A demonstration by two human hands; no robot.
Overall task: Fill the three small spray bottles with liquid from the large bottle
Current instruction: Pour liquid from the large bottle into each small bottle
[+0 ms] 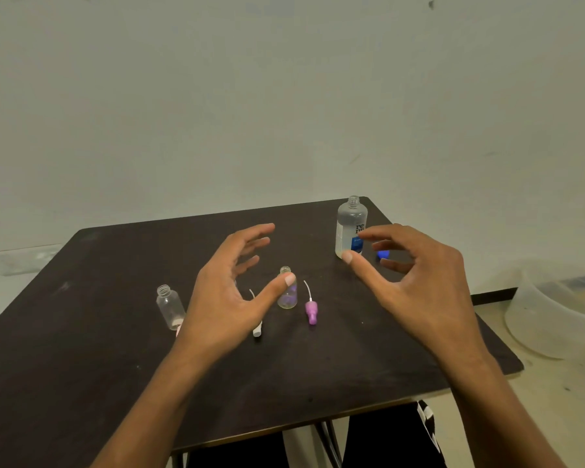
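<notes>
The large clear bottle [349,224] with a blue label stands uncapped at the table's far right; its blue cap [383,254] lies just right of it. One small clear bottle [169,307] stands open at the left. Another small bottle [288,292] stands in the middle, partly behind my left thumb. A purple spray top [310,310] with its tube lies beside it, and a white spray top [257,330] lies near my left hand. My left hand [227,298] hovers with fingers spread, holding nothing. My right hand [416,282] hovers near the large bottle, fingers relaxed, holding nothing. A third small bottle is not visible.
The dark table [81,366] stands against a pale wall. A translucent plastic tub [558,315] sits on the floor to the right. My knees show under the table's near edge.
</notes>
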